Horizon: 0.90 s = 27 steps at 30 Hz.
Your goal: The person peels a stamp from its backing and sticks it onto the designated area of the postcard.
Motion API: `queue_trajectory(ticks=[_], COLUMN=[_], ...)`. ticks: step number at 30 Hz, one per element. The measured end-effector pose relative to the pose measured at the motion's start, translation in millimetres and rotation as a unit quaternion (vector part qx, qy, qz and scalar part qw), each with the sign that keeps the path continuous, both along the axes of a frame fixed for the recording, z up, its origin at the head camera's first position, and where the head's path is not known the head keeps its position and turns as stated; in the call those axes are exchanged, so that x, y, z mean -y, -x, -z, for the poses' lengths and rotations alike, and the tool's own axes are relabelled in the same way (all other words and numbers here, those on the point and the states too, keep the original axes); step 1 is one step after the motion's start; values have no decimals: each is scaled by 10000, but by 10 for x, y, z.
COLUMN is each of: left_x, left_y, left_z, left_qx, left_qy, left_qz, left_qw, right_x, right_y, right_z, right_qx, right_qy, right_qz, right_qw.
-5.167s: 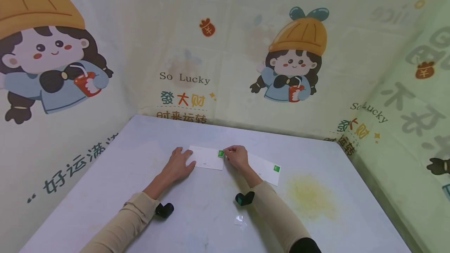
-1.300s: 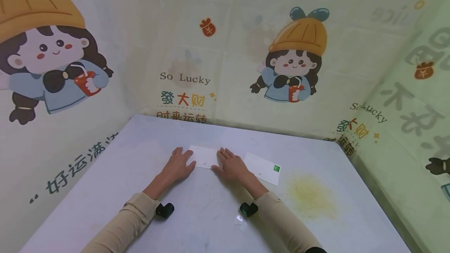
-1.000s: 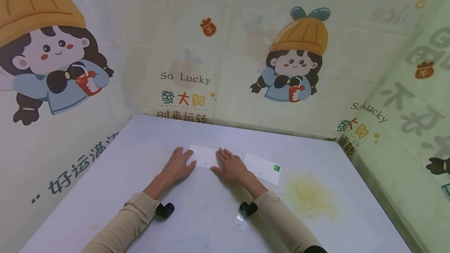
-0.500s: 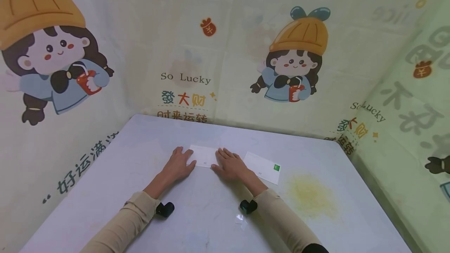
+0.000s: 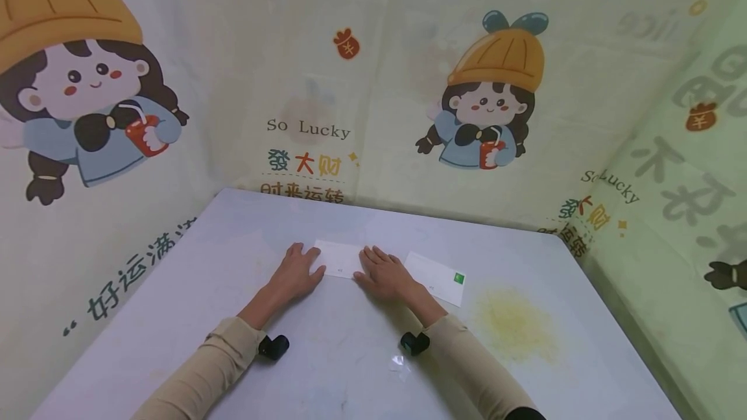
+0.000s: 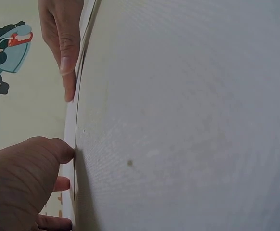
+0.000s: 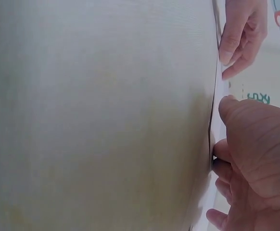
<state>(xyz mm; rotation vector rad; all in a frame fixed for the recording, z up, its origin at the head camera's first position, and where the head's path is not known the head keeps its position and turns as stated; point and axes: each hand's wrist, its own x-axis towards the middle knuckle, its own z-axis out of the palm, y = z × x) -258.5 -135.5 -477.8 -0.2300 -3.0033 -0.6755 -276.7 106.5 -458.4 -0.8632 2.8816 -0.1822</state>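
A white envelope (image 5: 340, 259) lies flat on the white table (image 5: 327, 355), between both hands in the head view. My left hand (image 5: 296, 273) rests at its left end, fingers and thumb spread, touching the edge. Across its right end lies my right hand (image 5: 386, 276), fingers extended and pressing on the paper. The right end, where a green stamp showed earlier, is hidden under this hand. To the right, a second white envelope (image 5: 430, 274) lies at a slant, with a green stamp (image 5: 459, 278) at its right corner. Both wrist views show the hands from low over the tabletop.
A small clear plastic piece (image 5: 398, 363) lies nearer the front, close to the right wrist's black camera (image 5: 415, 343). A yellow stain (image 5: 516, 324) marks the table at right. Printed cloth (image 5: 385, 96) hangs behind the table's back edge (image 5: 397, 212).
About five seconds ago my right hand pinched at the green stamp on the near envelope's right corner. It has since flattened over that end. My left hand stays in place.
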Motion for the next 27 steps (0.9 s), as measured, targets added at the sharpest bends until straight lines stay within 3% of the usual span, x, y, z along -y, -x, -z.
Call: queue_trajectory(ticks=[27], left_x=[-26], left_y=[25], left_z=[27], left_qx=[-50], left_qy=[-83], left_qz=[67], left_qw=[9999], right_x=[-150], right_y=[30], right_z=[48], right_qx=[-49], right_qy=[51], right_qz=[-93], right_qw=[9999])
